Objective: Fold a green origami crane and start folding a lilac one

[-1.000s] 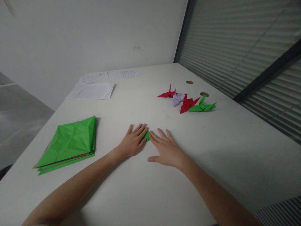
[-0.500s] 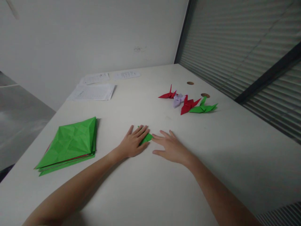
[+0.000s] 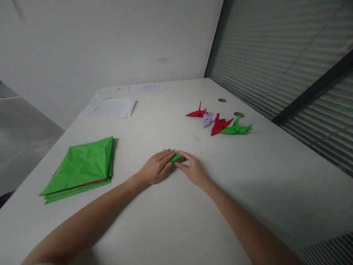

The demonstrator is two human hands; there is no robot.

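Here at the middle of the tabletop [image 3: 154,228], the small green folded paper [image 3: 175,158] sits mostly out of sight, just its right tip and a sliver at the far side showing. The left hand [image 3: 156,167] lies over it, fingers straight and close together, and what's beneath that palm can't be seen, so no telling whether it grips. The right hand [image 3: 192,169] is curved, thumb and forefinger apart with the tip between them; whether they have hold of it is unclear, other fingers hidden. Both forearms run off at the bottom, and the tabletop's near edge is out of view. Toward the left edge, a green-topped paper stack [image 3: 85,162], lower sheets showing only as slivers. Toward the right edge, four folded birds, the lilac one [image 3: 209,119] partly overlapped. By the far left corner, printed sheets [image 3: 110,108], their text too small to read.
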